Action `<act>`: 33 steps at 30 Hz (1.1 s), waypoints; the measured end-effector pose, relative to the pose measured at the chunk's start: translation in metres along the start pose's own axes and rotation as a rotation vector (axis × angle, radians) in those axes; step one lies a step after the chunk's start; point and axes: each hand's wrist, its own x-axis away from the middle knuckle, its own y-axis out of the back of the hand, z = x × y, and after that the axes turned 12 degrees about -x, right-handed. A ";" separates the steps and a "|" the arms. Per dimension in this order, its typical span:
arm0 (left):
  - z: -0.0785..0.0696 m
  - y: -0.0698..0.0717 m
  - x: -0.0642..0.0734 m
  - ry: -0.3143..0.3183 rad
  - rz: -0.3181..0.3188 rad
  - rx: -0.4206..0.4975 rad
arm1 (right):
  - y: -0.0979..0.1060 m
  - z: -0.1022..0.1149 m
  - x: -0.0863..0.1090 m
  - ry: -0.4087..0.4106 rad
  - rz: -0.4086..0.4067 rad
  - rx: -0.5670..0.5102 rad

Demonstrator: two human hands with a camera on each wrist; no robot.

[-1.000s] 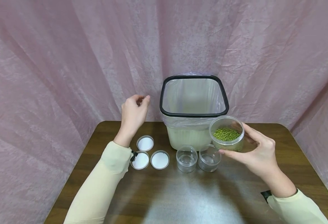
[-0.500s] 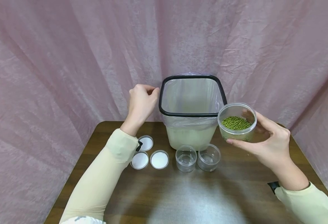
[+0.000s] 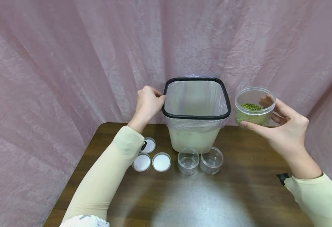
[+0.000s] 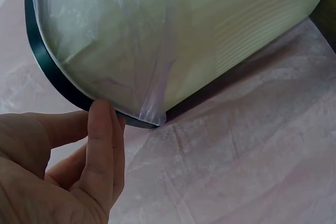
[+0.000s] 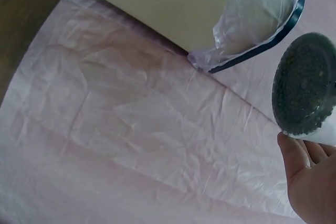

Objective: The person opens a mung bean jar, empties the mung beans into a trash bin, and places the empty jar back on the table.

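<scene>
A pale green trash bin point(image 3: 194, 135) lined with a clear plastic bag stands at the back of the table, its black rim point(image 3: 197, 117) facing up. My left hand point(image 3: 150, 102) pinches the rim's left side between thumb and fingers, as the left wrist view shows with the hand point(image 4: 73, 171) at the dark rim point(image 4: 44, 69). To the right of the bin, my right hand point(image 3: 289, 132) holds up a round clear plastic container point(image 3: 253, 119), nearly upright, with green mung beans point(image 3: 251, 106) in its bottom. The right wrist view catches the container's dark underside point(image 5: 303, 85).
Two clear plastic tubs point(image 3: 188, 167) stand side by side in front of the bin. Left of them lie three round white-faced lids point(image 3: 161, 162), one partly behind my left sleeve point(image 3: 106, 176). A pink curtain point(image 3: 97, 56) hangs behind the brown wooden table point(image 3: 248, 176).
My right hand has raised the container of mung beans and carried it right, away from the tubs. My left hand has moved right to the bin's rim and taken hold of it.
</scene>
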 end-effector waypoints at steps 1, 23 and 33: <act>0.000 -0.001 0.000 -0.007 -0.004 -0.005 | 0.000 -0.001 -0.002 -0.001 -0.005 0.003; -0.009 0.007 -0.016 0.069 0.143 -0.146 | -0.004 0.011 -0.050 -0.033 0.026 0.217; -0.015 0.010 -0.017 0.071 0.169 -0.184 | 0.002 -0.016 -0.071 0.164 0.134 0.295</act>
